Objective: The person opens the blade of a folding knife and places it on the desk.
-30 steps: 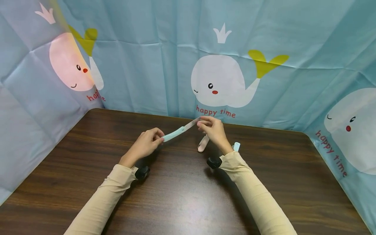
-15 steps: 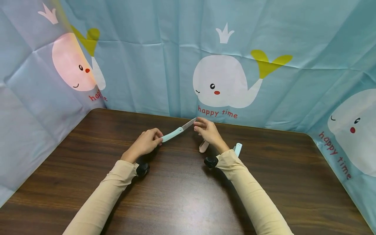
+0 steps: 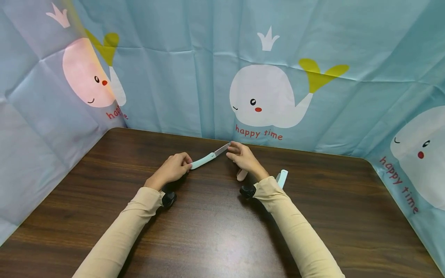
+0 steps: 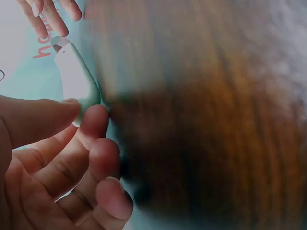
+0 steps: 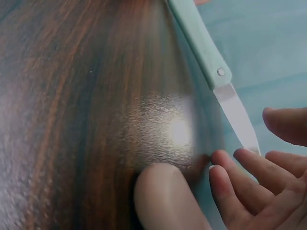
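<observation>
Fingers of my left hand [image 3: 172, 166] pinch the knife [image 3: 204, 160], its unfolded blade [image 3: 221, 149] seemingly nearer the table [image 3: 203, 239] now, right hand [image 3: 247, 158] loosely spread.

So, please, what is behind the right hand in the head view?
Behind the right hand, a pale pink object shows one rounded end. The hand covers the rest, so its other end cannot be seen.

Glare on tabletop [image 3: 208, 227], head & R-wrist views; much blur, L-wrist view

Head camera looks forward and down; near wrist views share the knife [image 5: 218, 76].
</observation>
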The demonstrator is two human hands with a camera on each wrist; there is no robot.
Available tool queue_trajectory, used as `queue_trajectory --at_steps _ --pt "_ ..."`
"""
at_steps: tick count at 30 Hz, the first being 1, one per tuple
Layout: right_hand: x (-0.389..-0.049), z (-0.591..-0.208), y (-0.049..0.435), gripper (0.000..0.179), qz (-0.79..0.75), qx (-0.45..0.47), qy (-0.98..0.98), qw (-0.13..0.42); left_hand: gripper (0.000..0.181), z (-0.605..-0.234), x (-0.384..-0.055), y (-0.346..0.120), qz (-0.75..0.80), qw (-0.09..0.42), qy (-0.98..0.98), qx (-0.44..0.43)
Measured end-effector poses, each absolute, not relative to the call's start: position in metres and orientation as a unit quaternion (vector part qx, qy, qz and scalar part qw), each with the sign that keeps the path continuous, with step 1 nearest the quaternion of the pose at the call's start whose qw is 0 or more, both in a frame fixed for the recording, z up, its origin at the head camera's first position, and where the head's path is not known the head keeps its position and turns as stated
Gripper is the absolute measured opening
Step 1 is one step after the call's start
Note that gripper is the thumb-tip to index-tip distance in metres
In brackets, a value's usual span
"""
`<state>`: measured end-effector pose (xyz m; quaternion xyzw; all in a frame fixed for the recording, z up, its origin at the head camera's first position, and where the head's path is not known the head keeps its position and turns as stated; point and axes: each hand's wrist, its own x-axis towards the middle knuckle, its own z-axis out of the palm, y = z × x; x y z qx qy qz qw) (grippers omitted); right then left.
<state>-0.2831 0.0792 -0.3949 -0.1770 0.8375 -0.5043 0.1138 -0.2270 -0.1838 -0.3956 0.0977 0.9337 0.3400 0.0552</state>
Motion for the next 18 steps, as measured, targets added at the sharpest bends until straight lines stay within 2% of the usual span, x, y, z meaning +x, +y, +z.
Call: queue_trajectory --at_steps 9,18 --pt "-0.2794 -0.3932 0.0801 0.058 -0.499 -0.199 0.833 0.133 0.019 -0.3966 -0.2286 -0.1826 0.324 0.060 0.941 0.081" --pt "-0.2784 -0.3899 0.0866 0.049 -0.513 -0.222 0.822 0.105 0.020 -0.3963 -0.2293 -0.1812 0.315 0.064 0.944 0.069"
